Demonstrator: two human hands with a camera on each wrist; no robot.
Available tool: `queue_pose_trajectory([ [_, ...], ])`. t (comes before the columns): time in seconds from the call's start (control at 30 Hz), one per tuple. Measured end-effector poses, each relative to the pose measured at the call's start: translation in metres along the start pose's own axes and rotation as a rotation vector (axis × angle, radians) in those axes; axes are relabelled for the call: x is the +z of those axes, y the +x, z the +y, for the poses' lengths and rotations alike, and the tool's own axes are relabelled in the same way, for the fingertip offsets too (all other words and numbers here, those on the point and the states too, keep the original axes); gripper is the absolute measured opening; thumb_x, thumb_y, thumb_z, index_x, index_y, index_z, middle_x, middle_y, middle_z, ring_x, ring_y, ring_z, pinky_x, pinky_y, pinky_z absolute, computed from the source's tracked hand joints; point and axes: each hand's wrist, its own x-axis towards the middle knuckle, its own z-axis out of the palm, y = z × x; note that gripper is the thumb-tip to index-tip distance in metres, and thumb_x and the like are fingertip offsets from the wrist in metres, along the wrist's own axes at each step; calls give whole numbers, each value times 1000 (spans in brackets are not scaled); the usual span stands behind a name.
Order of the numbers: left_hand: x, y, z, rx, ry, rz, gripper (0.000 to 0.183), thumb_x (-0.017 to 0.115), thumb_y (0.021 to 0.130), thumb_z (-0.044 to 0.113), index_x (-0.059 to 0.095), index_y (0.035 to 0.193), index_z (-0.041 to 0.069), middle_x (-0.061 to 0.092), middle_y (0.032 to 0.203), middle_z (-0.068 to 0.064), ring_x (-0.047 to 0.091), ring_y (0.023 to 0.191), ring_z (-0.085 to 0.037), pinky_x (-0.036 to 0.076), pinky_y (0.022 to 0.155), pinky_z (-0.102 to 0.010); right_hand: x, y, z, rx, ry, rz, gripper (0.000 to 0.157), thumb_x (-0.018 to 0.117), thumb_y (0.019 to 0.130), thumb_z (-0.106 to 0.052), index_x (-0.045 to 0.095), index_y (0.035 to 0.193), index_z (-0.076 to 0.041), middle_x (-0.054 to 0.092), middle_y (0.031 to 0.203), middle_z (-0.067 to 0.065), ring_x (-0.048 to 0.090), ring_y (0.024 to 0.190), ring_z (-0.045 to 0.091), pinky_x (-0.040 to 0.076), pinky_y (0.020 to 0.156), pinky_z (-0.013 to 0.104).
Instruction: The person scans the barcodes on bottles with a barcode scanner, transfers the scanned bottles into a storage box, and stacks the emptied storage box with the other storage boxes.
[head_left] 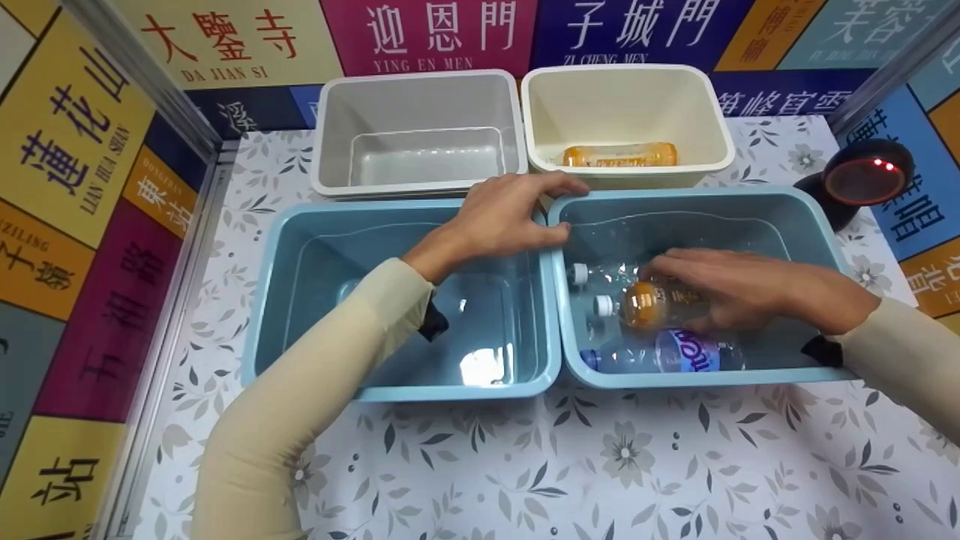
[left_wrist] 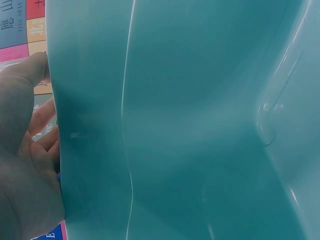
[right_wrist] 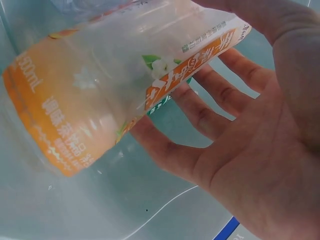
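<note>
Inside the right blue bin [head_left: 697, 375], my right hand [head_left: 757, 289] holds a tea bottle [head_left: 646, 306] with an orange label and white cap. In the right wrist view, the bottle [right_wrist: 100, 90] lies tilted, fingers [right_wrist: 200, 117] along one side and the thumb across the other. A clear bottle [head_left: 615, 276] with a white cap lies behind it. In front is a clear bottle with a purple label [head_left: 686, 351] and blue cap. My left hand [head_left: 510, 214] rests over the adjoining rims of the two blue bins, fingers spread, holding no bottle.
The left blue bin [head_left: 259, 300] stands beside the right one. Behind them are a grey bin [head_left: 420, 127] and a cream bin [head_left: 622, 105] with an orange-labelled bottle [head_left: 621, 154] inside. A black device with red lights [head_left: 868, 176] stands at the right. Printed panels surround the flowered tabletop [head_left: 480, 465].
</note>
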Motion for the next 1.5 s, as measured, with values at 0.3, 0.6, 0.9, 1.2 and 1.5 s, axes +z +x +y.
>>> queue_pose_trajectory([
  [0.3,-1,0,1,3,7,-1,56,72,98,40,60,153,33,68,147,10,63,107,-10,49,87,-30,-7,-4,0,9,37,8,75,92,82,-20,55,147,-28,63,133,-4,62,125,21,55,107,59],
  [0.6,-1,1,1,-12,-6,-6,57,72,98,40,60,153,33,66,151,11,62,109,-11,49,88,-30,-25,-13,-3,12,37,48,74,92,83,-19,56,148,-25,64,133,-4,63,125,21,58,104,56],
  [0.9,0,1,0,-5,11,4,57,72,98,40,60,154,33,67,150,12,63,114,-10,49,92,-31,-41,-23,-7,15,53,108,77,94,83,-21,56,150,-23,63,142,1,61,130,26,55,106,61],
  [1.2,0,1,1,1,20,11,57,71,98,40,61,153,33,68,148,13,64,111,-10,50,90,-32,-48,-35,-7,-14,-1,242,84,97,80,-19,54,153,-23,65,140,-4,59,124,13,51,104,35],
  [1.5,0,0,1,0,3,4,58,71,99,40,59,155,32,66,152,12,64,120,-10,50,99,-31,-62,-46,-10,51,1,297,91,96,80,-19,49,158,-16,64,143,10,62,125,29,56,99,64],
])
